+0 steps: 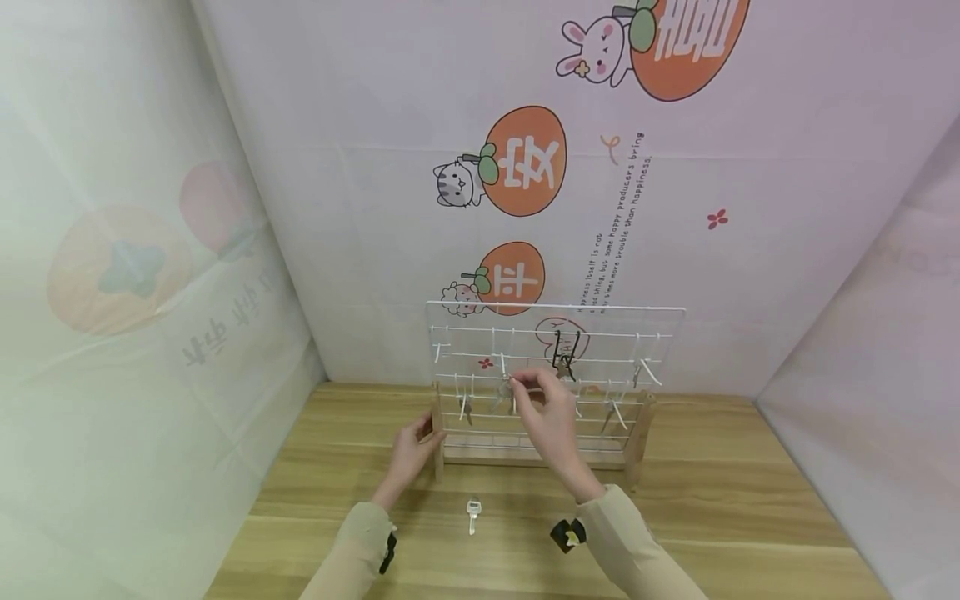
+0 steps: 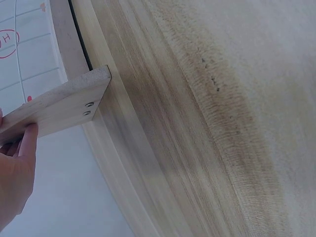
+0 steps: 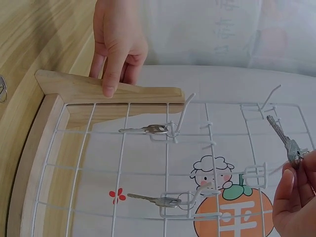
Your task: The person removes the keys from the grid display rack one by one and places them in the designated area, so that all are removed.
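The whole wire rack (image 1: 491,456) is looked down on from high in front by the head camera. Its left leg (image 2: 64,106) is seen slanted and close by the left wrist camera, and shared with the right wrist view, turned sideways toward the rack's left part from near.

The wire rack (image 1: 555,307) stands across the surface (image 1: 720,492) and blocks the straight way to the far wall (image 1: 375,250). Its hooks (image 3: 187,111) stick out toward the near side, and hanging keys (image 3: 157,129) make the gaps narrower. The left hand (image 1: 411,450), on the wooden support (image 3: 153,95), occupies the left side; the right hand (image 1: 551,421) fills the middle front. Right of the rack, a hand could pass.
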Demonstrator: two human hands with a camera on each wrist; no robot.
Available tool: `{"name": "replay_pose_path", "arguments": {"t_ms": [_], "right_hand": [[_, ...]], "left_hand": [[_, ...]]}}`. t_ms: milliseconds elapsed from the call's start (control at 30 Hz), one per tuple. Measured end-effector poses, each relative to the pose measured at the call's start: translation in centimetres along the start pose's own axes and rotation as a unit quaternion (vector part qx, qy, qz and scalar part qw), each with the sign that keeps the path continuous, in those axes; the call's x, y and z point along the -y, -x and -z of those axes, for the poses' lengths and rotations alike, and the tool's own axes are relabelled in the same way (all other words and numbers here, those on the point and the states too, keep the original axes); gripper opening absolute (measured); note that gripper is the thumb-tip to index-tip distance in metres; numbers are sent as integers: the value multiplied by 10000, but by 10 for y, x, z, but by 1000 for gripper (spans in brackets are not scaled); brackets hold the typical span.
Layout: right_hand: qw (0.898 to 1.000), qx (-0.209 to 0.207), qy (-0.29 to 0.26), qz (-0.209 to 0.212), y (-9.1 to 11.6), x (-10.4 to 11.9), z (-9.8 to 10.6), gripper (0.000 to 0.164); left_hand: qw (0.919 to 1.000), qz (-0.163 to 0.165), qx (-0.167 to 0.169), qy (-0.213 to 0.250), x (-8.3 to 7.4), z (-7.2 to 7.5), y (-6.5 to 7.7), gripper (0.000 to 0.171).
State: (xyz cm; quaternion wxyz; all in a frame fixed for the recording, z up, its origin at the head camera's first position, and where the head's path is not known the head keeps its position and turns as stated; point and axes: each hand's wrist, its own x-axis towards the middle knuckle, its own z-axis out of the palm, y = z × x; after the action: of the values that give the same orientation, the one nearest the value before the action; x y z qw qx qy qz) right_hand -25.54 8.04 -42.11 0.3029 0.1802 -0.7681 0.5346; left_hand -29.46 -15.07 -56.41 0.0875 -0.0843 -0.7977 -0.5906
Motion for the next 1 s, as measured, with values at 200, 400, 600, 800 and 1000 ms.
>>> {"name": "replay_pose_path", "arguments": {"t_ms": [200,400,600,800,1000], "right_hand": [[9999,123,-48,-45,1,1,2,4],[9999,110,32,19,3,1,2,5],[9998,198,20,29,12,-3,2,5],[9980,511,145,-347,25,-7,2,6],[9963,664,266,-485,37,-16,0,7]], "left_hand": [[10000,18,36,4,-1,0,0,52],[10000,17,37,20,-1,1,0,52],[10000,57,50,57,-2,1,0,52],[10000,27,59,-12,-2,1,0,52],[9999,125,32,44,-3,0,1,52]]}}
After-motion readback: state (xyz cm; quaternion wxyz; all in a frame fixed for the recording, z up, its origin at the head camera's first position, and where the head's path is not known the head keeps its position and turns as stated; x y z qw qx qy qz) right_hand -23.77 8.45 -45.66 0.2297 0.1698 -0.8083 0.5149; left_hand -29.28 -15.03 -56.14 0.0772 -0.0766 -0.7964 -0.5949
